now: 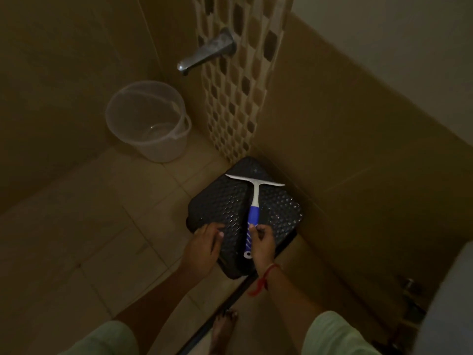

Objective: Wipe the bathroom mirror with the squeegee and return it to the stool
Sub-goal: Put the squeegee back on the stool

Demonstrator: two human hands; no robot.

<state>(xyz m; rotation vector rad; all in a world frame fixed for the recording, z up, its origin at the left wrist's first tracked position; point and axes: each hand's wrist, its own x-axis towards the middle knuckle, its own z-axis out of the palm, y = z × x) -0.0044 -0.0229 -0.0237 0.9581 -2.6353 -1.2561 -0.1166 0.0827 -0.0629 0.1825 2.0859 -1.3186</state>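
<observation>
A squeegee [254, 201] with a white blade and a blue-and-white handle lies on a black textured stool [222, 208] in the corner of a dim bathroom, blade pointing away from me. My right hand [262, 243] is on the lower part of the handle, thumb and fingers curled at its sides. My left hand [204, 245] rests on the stool's near left edge with loosely bent fingers and holds nothing. The mirror is not in view.
A translucent plastic bucket [148, 121] stands on the tiled floor at the back left. A metal tap [207, 51] juts from the mosaic wall strip above. Beige walls close in on the right. My bare foot [225, 329] is below the stool.
</observation>
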